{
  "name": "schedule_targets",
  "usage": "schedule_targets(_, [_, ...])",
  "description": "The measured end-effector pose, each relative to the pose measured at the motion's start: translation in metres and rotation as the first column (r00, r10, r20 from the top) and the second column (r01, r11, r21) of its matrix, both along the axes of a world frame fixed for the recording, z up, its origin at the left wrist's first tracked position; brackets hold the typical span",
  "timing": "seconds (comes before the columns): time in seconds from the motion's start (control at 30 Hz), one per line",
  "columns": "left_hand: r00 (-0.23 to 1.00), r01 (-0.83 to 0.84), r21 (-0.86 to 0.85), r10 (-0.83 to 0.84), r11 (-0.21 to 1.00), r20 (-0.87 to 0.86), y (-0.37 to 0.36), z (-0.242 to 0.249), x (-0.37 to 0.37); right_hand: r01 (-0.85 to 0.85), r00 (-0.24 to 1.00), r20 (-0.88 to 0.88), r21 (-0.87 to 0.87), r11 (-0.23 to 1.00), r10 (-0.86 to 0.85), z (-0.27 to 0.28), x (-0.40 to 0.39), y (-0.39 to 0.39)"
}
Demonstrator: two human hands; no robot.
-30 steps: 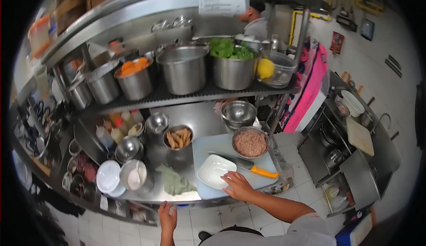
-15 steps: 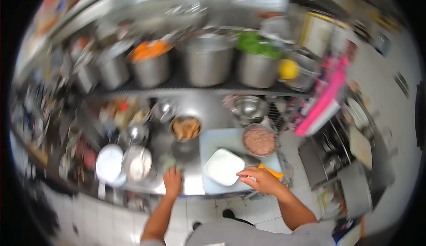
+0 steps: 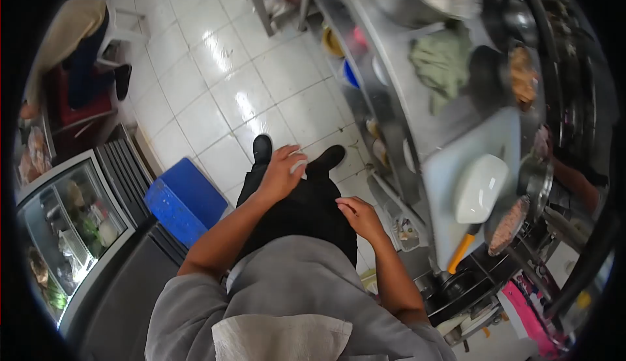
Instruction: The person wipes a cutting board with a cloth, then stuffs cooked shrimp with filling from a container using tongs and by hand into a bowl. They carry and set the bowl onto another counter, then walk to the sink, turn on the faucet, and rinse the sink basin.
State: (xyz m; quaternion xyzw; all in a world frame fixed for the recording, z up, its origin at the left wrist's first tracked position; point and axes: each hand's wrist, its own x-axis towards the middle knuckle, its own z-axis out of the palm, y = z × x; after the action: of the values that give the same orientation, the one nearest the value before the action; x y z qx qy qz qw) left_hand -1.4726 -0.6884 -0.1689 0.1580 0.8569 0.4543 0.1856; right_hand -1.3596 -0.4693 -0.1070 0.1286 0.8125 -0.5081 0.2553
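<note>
My left hand [image 3: 282, 173] hangs in front of my dark trousers, near my shoes in this view, fingers bent and apart. A pale patch shows between its fingers and thumb. My right hand [image 3: 362, 217] is lower beside my hip, loosely curled with fingertips apart and nothing in it. To the right, on the steel counter [image 3: 417, 103], lies a pale cutting board [image 3: 441, 185]. It bears a white container [image 3: 481, 188], and a knife with an orange handle [image 3: 462, 253] sticks out beside it. A crumpled green cloth [image 3: 441, 68] lies further along the counter.
A blue bin [image 3: 186, 199] stands on the tiled floor to my left, next to a glass-topped display fridge [image 3: 75, 227]. Another person [image 3: 72, 42] is at the upper left. Bowls of ground meat [image 3: 508, 226] and tan pieces [image 3: 522, 77] line the counter's far side.
My view has swung left, away from the counter, which now lies to my right. Both hands have come off the worktop: the left from near the cloth, the right from the white container.
</note>
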Motion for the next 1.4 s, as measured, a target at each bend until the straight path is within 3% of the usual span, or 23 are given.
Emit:
schedule_targets(0.1, [0.977, -0.019, -0.088, 0.037, 0.996, 0.209, -0.071, -0.036, 0.011, 0.006, 0.989, 0.145, 0.025, 1.000, -0.010, -0.070, 0.022, -0.005])
schedule_targets(0.2, [0.940, -0.136, -0.141, 0.173, 0.980, 0.294, -0.136, -0.058, 0.006, 0.026, 0.944, 0.330, 0.014, 1.000, -0.029, -0.140, 0.007, -0.005])
schedule_targets(0.23, [0.919, -0.209, -0.177, 0.255, 0.962, 0.300, -0.162, -0.075, 0.012, -0.001, 0.961, 0.275, 0.043, 0.999, -0.011, -0.175, 0.005, -0.001])
schedule_targets(0.37, [0.714, -0.405, -0.345, 0.529, 0.847, 0.458, -0.249, -0.114, 0.046, 0.303, 0.881, 0.359, 0.071, 0.950, -0.308, -0.280, -0.027, 0.012])
schedule_targets(0.47, [0.702, -0.323, -0.382, 0.490, 0.866, 0.517, -0.288, -0.133, 0.076, 0.370, 0.823, 0.424, 0.106, 0.923, -0.379, -0.314, -0.046, 0.013])
schedule_targets(0.67, [0.683, -0.282, -0.380, 0.462, 0.881, 0.566, -0.282, -0.147, 0.100, 0.354, 0.767, 0.523, 0.136, 0.925, -0.371, -0.353, -0.030, 0.004])
schedule_targets(1.03, [0.682, -0.286, -0.309, 0.419, 0.907, 0.599, -0.256, -0.162, 0.090, 0.507, 0.478, 0.725, 0.233, 0.830, -0.496, -0.360, 0.054, 0.029])
schedule_targets(1.1, [0.690, -0.275, -0.318, 0.417, 0.907, 0.591, -0.259, -0.165, 0.091, 0.644, 0.365, 0.703, 0.283, 0.711, -0.611, -0.358, 0.062, 0.044])
schedule_targets(1.13, [0.700, -0.264, -0.324, 0.412, 0.908, 0.584, -0.259, -0.167, 0.092, 0.645, 0.361, 0.706, 0.283, 0.710, -0.609, -0.363, 0.069, 0.056])
schedule_targets(1.2, [0.675, -0.265, -0.343, 0.428, 0.901, 0.601, -0.257, -0.169, 0.093, 0.834, 0.234, 0.640, 0.255, 0.490, -0.732, -0.371, 0.082, 0.079])
schedule_targets(1.3, [0.654, -0.243, -0.368, 0.432, 0.898, 0.621, -0.256, -0.174, 0.099, 0.887, 0.199, 0.552, 0.250, 0.389, -0.809, -0.381, 0.086, 0.108])
schedule_targets(1.33, [0.663, -0.232, -0.368, 0.423, 0.900, 0.617, -0.255, -0.178, 0.097, 0.887, 0.220, 0.559, 0.225, 0.402, -0.799, -0.389, 0.076, 0.114])
schedule_targets(1.4, [0.672, -0.227, -0.389, 0.433, 0.893, 0.600, -0.245, -0.178, 0.091, 0.658, 0.431, 0.585, 0.317, 0.683, -0.687, -0.396, 0.052, 0.115])
